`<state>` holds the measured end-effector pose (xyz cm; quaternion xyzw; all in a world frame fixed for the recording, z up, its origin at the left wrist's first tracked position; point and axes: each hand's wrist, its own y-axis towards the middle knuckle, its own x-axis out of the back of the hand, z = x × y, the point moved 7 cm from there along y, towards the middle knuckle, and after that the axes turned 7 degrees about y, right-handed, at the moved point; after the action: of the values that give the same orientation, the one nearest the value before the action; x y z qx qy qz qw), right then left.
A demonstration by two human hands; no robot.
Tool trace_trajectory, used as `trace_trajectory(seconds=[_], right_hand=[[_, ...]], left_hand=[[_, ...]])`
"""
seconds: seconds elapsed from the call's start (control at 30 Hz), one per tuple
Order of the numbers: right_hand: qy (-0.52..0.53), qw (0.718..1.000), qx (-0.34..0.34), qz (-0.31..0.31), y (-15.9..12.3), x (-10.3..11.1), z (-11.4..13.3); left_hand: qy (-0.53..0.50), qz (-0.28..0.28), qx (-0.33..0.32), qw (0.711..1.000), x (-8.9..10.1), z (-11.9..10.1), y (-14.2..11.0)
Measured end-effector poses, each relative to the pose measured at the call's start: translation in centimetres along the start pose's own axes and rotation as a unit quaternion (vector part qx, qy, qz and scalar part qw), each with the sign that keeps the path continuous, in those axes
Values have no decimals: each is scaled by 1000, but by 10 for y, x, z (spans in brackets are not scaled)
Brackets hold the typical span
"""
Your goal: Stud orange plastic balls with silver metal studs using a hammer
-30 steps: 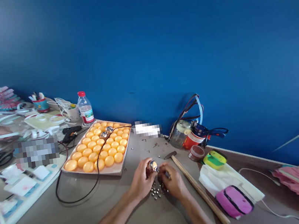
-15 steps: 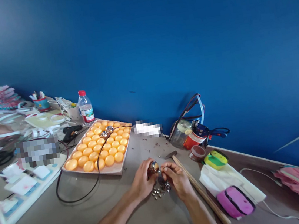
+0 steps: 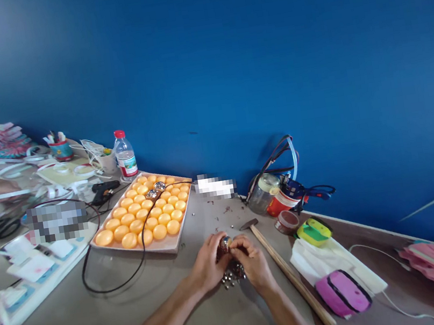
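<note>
The left hand's grip [image 3: 208,263] wraps a shiny ball [image 3: 225,244], right hand [image 3: 253,263] pinched against it.

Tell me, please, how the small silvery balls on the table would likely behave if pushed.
The silvery balls would probably roll and scatter, since they look round and lie on a flat table. They may also feel slippery, as their surfaces look glossy.
</note>
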<state>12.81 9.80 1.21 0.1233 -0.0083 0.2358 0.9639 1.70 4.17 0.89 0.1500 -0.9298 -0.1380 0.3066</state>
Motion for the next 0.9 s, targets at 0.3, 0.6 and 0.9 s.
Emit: trace_trajectory(seconds=[0.3,0.6,0.9], right_hand=[[0,999,-40,-19,-2,2,-8],[-41,998,-44,-20,-5,-3,-5],[51,994,-100,-17,-2,8,-21]], left_hand=[[-2,0,-1,1000,0,-1,-2],[44,13,-11,999,-3,1,-4],[28,13,-15,999,-3,-4,-4]])
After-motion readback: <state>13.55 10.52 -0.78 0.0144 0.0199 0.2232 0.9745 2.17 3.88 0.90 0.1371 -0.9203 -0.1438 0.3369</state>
